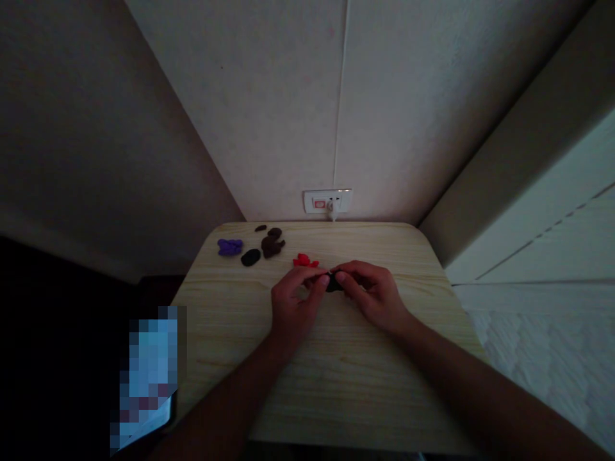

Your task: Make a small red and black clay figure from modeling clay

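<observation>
Hands: two, left hand (295, 299) and right hand (377, 296), fingers curled, pinching one soft black lump (334, 282)
Table (336, 371): pale, wood-grained
Wall (283, 115): plain

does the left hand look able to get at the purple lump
Probably yes, if the left hand frees itself from the black piece it pinches; only the black oval lies near the way to the purple lump.

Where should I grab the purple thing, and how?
I'd pinch the purple thing across its middle, front and back edges, from above. It lies flat, longer side to side, and the black lump sits close by its right end.
</observation>
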Demonstrator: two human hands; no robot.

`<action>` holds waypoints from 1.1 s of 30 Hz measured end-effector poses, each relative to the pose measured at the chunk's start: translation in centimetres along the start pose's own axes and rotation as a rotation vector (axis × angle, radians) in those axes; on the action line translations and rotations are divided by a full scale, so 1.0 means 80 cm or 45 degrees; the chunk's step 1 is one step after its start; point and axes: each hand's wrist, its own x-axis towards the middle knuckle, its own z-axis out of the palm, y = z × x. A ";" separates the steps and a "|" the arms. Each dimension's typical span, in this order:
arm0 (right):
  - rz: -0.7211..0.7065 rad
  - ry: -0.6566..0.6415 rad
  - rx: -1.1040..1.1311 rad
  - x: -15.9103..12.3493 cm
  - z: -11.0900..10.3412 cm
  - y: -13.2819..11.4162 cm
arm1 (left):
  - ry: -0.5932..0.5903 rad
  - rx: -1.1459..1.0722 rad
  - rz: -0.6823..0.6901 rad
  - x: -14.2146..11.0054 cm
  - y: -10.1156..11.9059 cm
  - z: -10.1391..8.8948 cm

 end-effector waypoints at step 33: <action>-0.099 0.034 -0.027 -0.001 0.000 0.011 | -0.148 -0.261 -0.281 -0.001 0.002 0.005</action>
